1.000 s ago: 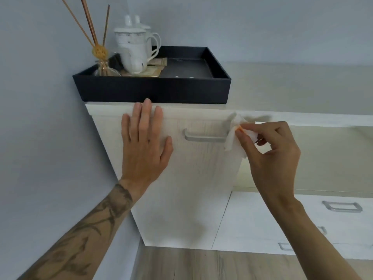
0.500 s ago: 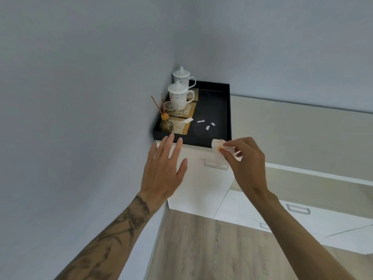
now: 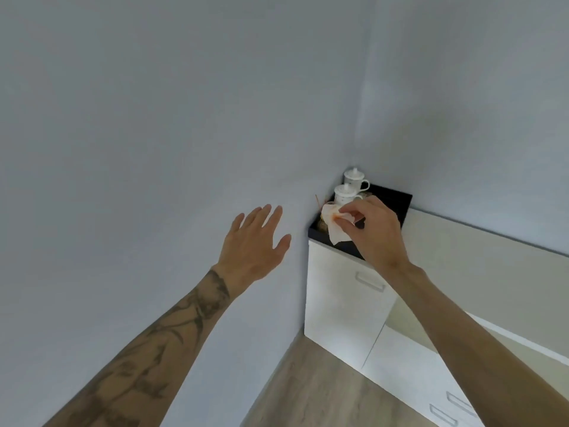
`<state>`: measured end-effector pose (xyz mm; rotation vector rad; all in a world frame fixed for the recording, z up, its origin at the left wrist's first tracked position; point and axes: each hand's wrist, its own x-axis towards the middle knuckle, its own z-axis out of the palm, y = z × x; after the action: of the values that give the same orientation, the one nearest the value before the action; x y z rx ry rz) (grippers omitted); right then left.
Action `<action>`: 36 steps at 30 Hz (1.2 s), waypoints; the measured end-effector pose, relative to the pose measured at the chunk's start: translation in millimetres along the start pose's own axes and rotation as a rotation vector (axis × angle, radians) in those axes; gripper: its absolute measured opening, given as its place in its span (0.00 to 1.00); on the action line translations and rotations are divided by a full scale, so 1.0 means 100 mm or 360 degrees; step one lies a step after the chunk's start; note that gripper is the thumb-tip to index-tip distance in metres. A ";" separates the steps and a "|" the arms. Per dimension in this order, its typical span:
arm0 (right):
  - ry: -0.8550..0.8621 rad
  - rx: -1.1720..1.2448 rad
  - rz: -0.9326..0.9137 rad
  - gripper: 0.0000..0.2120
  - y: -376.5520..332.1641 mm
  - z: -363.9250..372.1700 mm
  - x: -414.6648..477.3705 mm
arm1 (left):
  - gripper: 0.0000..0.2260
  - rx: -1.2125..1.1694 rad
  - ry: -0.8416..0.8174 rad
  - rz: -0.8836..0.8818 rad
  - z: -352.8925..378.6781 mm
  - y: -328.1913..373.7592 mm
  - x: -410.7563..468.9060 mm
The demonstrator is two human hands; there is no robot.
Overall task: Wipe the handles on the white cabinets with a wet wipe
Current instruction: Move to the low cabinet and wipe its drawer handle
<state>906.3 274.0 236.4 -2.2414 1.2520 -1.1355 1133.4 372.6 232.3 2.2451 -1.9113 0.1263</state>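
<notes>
Far left, tattooed forearm reaching up and forward; left hand spread flat in the air before the grey wall, fingers released and fanned, grasping nothing, touching nothing visible.

Next along, wet wipe pinched between thumb and fingertips of the right hand, hanging crumpled in front of the black tray and well above the cabinet handle; faint orange mark near the pinch, cause unclear. Likely very light, limp and damp; no stiffness to push with, so probably best folded over a fingertip or wrapped round the bar rather than dangled; apt to slip or bunch if held by one corner only.

Behind the wipe, two lidded white cups on the tray, probably fragile and close enough to knock.

Lower and right, white cabinet with its slim metal bar handle, apart from both hands; rigid, narrow, fixed at both ends by the look of it, so suited to a pinch-and-slide along its length. Further right, near the lower edge, more drawer handles, small and partly cut off; not possible to judge from here which are already wiped.
</notes>
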 end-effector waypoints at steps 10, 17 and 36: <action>-0.0424 0.0426 -0.0554 0.05 -1.76 -0.10 -0.76 | 0.30 0.0167 0.0015 -0.0771 -1.38 -0.29 -2.34; -0.0708 0.0717 -0.1005 0.05 -3.47 -0.08 -1.97 | 0.27 0.0286 0.0178 -0.1281 -2.20 -0.46 -4.59; -0.1410 0.1396 -0.1886 0.06 -7.25 -1.24 -8.04 | 0.28 0.0550 0.0324 -0.2551 -3.48 0.94 -11.95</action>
<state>979.2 1353.1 371.2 -2.1354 -0.8777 -0.5368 864.1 1584.8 357.4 3.0211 0.3632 0.3955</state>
